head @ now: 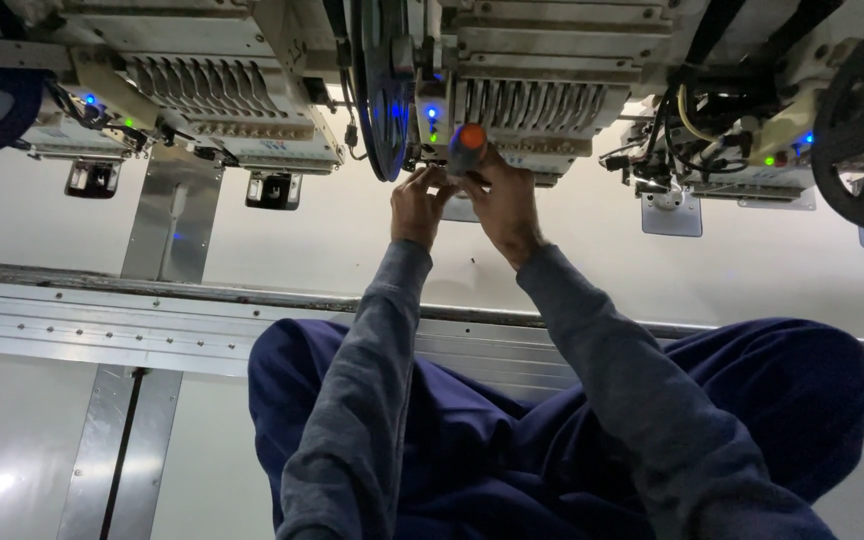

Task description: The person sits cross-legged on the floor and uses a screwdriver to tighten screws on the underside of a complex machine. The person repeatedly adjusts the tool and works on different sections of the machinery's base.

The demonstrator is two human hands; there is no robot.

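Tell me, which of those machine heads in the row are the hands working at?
The middle grey machine head, beside the dark blue wheel. Both hands meet under it, the right hand holding an orange-and-blue-handled tool; the other heads go untouched.

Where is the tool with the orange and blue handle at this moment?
In the head view, the tool is top centre, in the right hand, pointed at the middle machine head. The left hand is just left of it.

Screwdriver [467, 146] handle orange w/ blue-grey grip, sleeves [372, 400] grey, trousers [512, 450] navy, machine head [537, 90] cream w/ blue+green LEDs, table [332, 240] white.
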